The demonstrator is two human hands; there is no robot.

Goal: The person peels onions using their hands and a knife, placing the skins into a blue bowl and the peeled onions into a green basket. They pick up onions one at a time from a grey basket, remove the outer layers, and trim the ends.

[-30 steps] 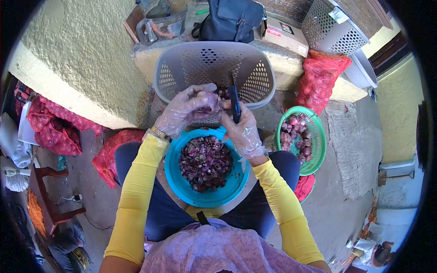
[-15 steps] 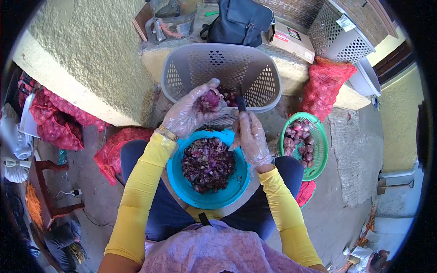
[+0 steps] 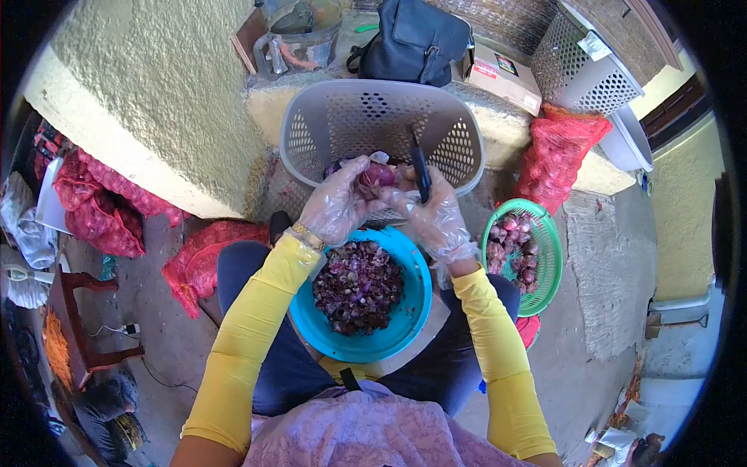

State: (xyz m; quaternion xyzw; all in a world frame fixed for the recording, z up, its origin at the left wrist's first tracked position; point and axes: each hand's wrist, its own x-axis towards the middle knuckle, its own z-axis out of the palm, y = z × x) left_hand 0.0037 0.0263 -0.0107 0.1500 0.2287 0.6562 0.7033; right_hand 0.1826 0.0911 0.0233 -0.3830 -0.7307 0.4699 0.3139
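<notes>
Both hands wear clear plastic gloves and meet above the near rim of a grey perforated basket (image 3: 373,87). My left hand (image 3: 334,204) is closed around a purple-red onion (image 3: 377,176). In my right hand (image 3: 437,218) is a knife (image 3: 421,173), its dark handle showing and its thin blade pointing away from me. The right fingers reach to the onion's side. Below the hands, between my knees, a blue basin (image 3: 419,311) holds a heap of onion skins and trimmings (image 3: 358,284). Onions in the grey basket are mostly hidden behind my hands.
A green basket (image 3: 551,284) of onions stands by my right knee. Red mesh sacks of onions lie at left (image 3: 206,261) and upper right (image 3: 556,159). A black bag (image 3: 412,43) and a cardboard box (image 3: 502,74) sit on the ledge. A wooden stool (image 3: 74,335) is at left.
My left hand has lowered and moved right with the onion. My right hand has shifted right, its fingers now at the onion, and the knife's tilt has changed.
</notes>
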